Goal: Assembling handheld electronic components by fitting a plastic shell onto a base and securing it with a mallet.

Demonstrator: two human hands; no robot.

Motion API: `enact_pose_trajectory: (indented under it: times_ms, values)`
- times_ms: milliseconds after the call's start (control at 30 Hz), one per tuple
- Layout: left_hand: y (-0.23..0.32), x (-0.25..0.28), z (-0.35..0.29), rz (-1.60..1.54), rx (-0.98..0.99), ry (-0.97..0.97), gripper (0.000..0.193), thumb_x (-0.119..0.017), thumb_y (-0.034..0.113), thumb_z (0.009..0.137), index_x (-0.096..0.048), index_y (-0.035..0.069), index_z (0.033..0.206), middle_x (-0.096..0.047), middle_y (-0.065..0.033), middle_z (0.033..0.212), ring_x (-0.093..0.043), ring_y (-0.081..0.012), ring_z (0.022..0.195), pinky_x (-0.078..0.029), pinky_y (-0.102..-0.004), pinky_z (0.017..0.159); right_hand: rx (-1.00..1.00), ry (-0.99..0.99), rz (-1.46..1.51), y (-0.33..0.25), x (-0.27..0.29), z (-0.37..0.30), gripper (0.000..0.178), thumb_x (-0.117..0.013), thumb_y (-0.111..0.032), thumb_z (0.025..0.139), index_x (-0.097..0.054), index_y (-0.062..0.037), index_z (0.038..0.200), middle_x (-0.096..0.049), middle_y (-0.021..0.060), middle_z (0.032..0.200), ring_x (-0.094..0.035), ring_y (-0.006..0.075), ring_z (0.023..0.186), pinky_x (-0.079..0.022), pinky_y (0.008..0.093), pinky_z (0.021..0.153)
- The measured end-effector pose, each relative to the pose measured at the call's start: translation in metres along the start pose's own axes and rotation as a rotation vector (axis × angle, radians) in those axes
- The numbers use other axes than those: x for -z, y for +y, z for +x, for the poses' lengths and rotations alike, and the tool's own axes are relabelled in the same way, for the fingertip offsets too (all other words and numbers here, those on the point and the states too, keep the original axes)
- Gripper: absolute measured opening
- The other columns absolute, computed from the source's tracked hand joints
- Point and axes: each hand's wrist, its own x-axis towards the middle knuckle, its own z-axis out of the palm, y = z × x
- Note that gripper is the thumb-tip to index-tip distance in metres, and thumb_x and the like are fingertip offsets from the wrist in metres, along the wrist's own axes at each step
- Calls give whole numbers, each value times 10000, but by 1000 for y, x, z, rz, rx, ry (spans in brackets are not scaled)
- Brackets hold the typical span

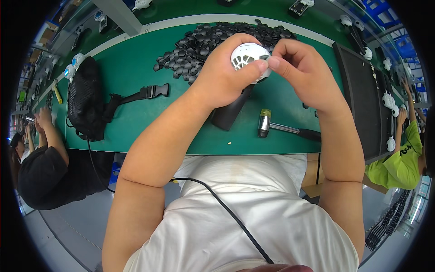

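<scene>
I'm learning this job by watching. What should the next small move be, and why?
Probably a gentle press of the small dark piece against the white slotted dome: the piece sits at its edge, the right hand is close beside it, and the left hand steadies the dome.

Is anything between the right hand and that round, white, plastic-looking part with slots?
A small dark grey piece shows between the right hand and the round white part; the left hand lays its thumb across that part.
</scene>
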Motion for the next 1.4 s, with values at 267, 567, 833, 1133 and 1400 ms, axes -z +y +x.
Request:
enact_pose_trajectory:
  times_ms: [267, 567, 833, 1133, 1400]
  values:
    - [-4, 5, 8, -325, 136, 71, 446, -675, 210, 939, -546, 24, 1323, -666, -153, 1100, -653, -212, 876, -561, -314, 773, -165, -420, -734, 15, 4, -82, 277, -783, -234, 848, -642, -36, 982, -672, 107, 917, -603, 329, 747, -488, 406, 703]
    - [-12, 4, 11, -347, 97, 72, 425, -634, 267, 986, -548, 14, 1316, -674, -153, 1082, -662, -209, 809, -562, -317, 754, -52, -249, -831, 14, -8, -100, 177, -712, -166, 894, -631, -38, 986, -647, 116, 886, -583, 320, 729, -480, 398, 691]
    - [-2, 4, 6, -360, 104, 89, 421, -498, 379, 1084, -566, 18, 1289, -699, -142, 1028, -670, -197, 773, -555, -308, 735, 544, 521, 471, -26, -17, -68, 271, -441, -218, 1089, -614, -17, 1144, -597, 50, 849, -499, 147, 683, -405, 274, 601]
    - [-8, 5, 7, -302, 82, 65, 443, -522, 455, 1091, -606, 35, 1203, -699, -105, 1010, -659, -158, 798, -516, -284, 726, 297, 375, 190, -17, -28, -55, 235, -476, -201, 1073, -610, -54, 1198, -514, 36, 744, -413, 128, 589, -372, 271, 568]
    - [-26, 6, 12, -171, 12, 78, 451, -555, 440, 1069, -603, 30, 1253, -707, -110, 1012, -662, -172, 822, -533, -287, 759, -26, 128, -293, 4, -21, -50, 201, -567, -210, 1036, -637, -43, 1123, -591, 50, 772, -513, 181, 651, -421, 330, 613]
